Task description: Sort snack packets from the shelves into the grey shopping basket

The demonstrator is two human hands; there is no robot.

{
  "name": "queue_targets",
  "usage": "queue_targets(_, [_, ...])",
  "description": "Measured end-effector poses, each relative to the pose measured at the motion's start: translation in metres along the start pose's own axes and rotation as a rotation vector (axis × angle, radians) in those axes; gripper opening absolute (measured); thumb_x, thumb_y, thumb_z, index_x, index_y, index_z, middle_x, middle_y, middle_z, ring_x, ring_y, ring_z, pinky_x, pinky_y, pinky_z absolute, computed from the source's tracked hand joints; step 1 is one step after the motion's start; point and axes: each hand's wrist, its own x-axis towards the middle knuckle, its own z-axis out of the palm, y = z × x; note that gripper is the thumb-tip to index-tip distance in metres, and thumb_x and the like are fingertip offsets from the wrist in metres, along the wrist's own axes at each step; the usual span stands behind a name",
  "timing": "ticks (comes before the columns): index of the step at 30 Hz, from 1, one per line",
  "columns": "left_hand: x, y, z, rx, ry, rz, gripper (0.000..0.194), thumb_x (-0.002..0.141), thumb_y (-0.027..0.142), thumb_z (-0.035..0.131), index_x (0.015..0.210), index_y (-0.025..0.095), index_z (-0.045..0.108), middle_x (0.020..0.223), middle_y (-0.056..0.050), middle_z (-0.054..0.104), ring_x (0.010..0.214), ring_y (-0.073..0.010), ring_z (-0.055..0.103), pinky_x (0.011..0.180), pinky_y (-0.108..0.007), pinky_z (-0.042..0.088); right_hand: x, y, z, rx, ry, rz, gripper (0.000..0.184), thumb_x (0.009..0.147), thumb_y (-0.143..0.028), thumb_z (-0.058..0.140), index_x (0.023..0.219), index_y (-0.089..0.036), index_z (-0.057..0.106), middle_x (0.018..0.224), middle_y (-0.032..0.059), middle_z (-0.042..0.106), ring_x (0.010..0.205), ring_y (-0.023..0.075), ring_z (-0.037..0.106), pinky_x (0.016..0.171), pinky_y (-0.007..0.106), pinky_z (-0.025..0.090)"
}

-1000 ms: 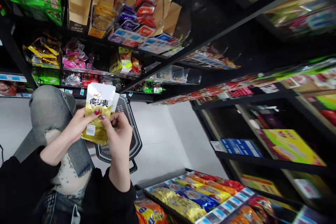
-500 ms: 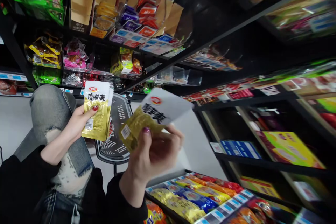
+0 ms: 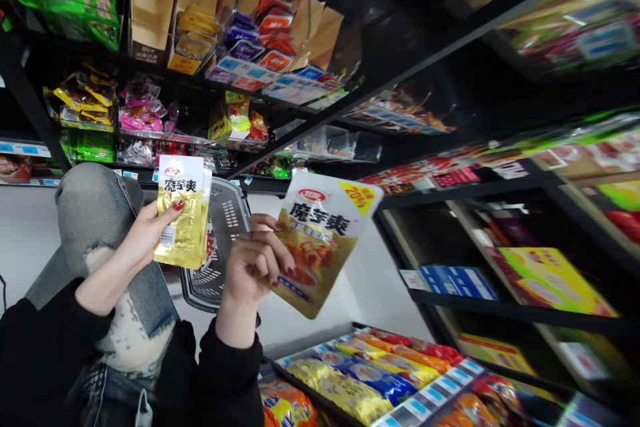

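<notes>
My left hand [image 3: 150, 230] pinches gold-and-white snack pouches [image 3: 185, 240], thumb flat across the nearest one. A second pouch edge shows behind it. On the right, a larger-looking gold-and-white snack pouch [image 3: 320, 247] is in my right hand [image 3: 257, 257], gripped by its left side. Its front faces me, with a red oval logo, black lettering, a yellow corner flash and a food picture. Below and behind the hands, a grey plastic basket [image 3: 233, 213] with slotted walls stands on the floor, partly hidden by the left pouches.
Black shelves [image 3: 320, 117] with bins of small packets run across the back. Brown cardboard boxes [image 3: 155, 3] stand on the upper one. At lower right is a rack of bagged snacks [image 3: 360, 373]. Shelves to the right hold a yellow box [image 3: 550, 280]. My bent knee [image 3: 95, 207] is at left.
My right hand has turned its pouch over, from the barcode side to the side with the food picture. The left hand has barely shifted.
</notes>
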Motion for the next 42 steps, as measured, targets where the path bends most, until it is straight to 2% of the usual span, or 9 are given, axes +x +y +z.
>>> queue_targets(3, [0.000,0.000,-0.001,0.008,-0.004,-0.007,0.036,0.058,0.032,0.081,0.086,0.013,0.070,0.074,-0.006,0.074,0.066,-0.0209,0.068,0.069,-0.035,0.055,0.002,0.015,-0.010,-0.584,-0.022,-0.073,0.030,0.083,-0.004,0.041,0.100,-0.024,0.056,0.050,-0.0086,0.051,0.030,0.0033,0.032,0.032,0.019,0.017])
queue_targets(12, [-0.001,-0.001,0.000,0.042,-0.013,0.033,0.035,0.060,0.033,0.081,0.087,0.015,0.070,0.076,-0.004,0.074,0.067,-0.0201,0.068,0.071,-0.035,0.053,-0.006,0.054,-0.024,-3.312,0.137,-1.334,0.023,0.078,-0.019,0.066,0.100,-0.024,0.063,0.084,0.0028,0.067,0.069,0.0159,0.063,0.063,0.029,0.046])
queue_targets(16, [0.002,-0.003,-0.001,0.059,-0.019,0.067,0.034,0.059,0.031,0.080,0.088,0.014,0.070,0.077,-0.004,0.074,0.072,-0.0210,0.068,0.073,-0.034,0.053,-0.008,0.064,-0.049,-4.008,-0.225,-0.775,0.027,0.088,-0.022,0.053,0.112,-0.025,0.063,0.080,0.0065,0.067,0.067,0.0177,0.060,0.064,0.033,0.045])
queue_targets(18, [0.002,-0.004,-0.002,0.056,-0.012,0.090,0.033,0.056,0.027,0.080,0.085,0.014,0.070,0.077,-0.005,0.075,0.075,-0.0223,0.068,0.073,-0.034,0.053,-0.006,0.067,-0.061,-4.087,-0.380,-0.504,0.028,0.087,-0.022,0.052,0.112,-0.024,0.065,0.088,0.0093,0.067,0.074,0.0205,0.058,0.067,0.035,0.044])
queue_targets(21, [0.003,-0.004,-0.002,0.063,-0.003,0.097,0.030,0.054,0.022,0.078,0.082,0.014,0.070,0.077,-0.005,0.075,0.076,-0.0233,0.069,0.072,-0.033,0.053,-0.002,0.068,-0.069,-4.096,-0.149,-0.338,0.030,0.087,-0.022,0.048,0.113,-0.024,0.064,0.094,0.0113,0.063,0.082,0.0238,0.055,0.072,0.040,0.044])
queue_targets(27, [0.003,-0.005,-0.002,0.136,0.006,0.106,0.028,0.055,0.020,0.076,0.081,0.015,0.070,0.079,-0.005,0.075,0.082,-0.0243,0.069,0.073,-0.033,0.053,0.006,0.058,-0.057,-3.828,0.430,-0.576,0.052,0.071,-0.039,0.069,0.115,-0.017,0.054,0.104,0.0140,0.058,0.096,0.0288,0.054,0.082,0.048,0.045])
queue_targets(31, [0.000,-0.004,0.000,0.123,-0.027,0.066,0.029,0.056,0.024,0.078,0.082,0.015,0.070,0.078,-0.005,0.074,0.078,-0.0235,0.068,0.070,-0.033,0.053,0.007,0.055,-0.038,-3.398,0.793,-0.423,0.036,0.066,-0.040,0.072,0.092,-0.019,0.059,0.084,0.0057,0.066,0.074,0.0210,0.060,0.068,0.036,0.050])
queue_targets(38, [-0.005,0.002,-0.001,-0.017,-0.106,-0.046,0.027,0.061,0.028,0.079,0.082,0.015,0.069,0.074,-0.005,0.073,0.065,-0.0181,0.067,0.066,-0.029,0.053,0.005,0.031,0.007,-2.710,0.772,-1.051,0.032,0.075,-0.046,0.062,0.093,-0.019,0.057,0.078,0.0004,0.064,0.059,0.0124,0.057,0.053,0.025,0.046])
queue_targets(42, [-0.006,0.001,-0.001,-0.025,-0.152,-0.090,0.027,0.064,0.028,0.078,0.086,0.014,0.069,0.077,-0.007,0.074,0.073,-0.0220,0.069,0.070,-0.033,0.055,0.003,0.022,0.003,-2.840,0.852,-0.803,0.029,0.074,-0.045,0.063,0.083,-0.018,0.057,0.071,-0.0006,0.061,0.058,0.0118,0.054,0.053,0.024,0.044])
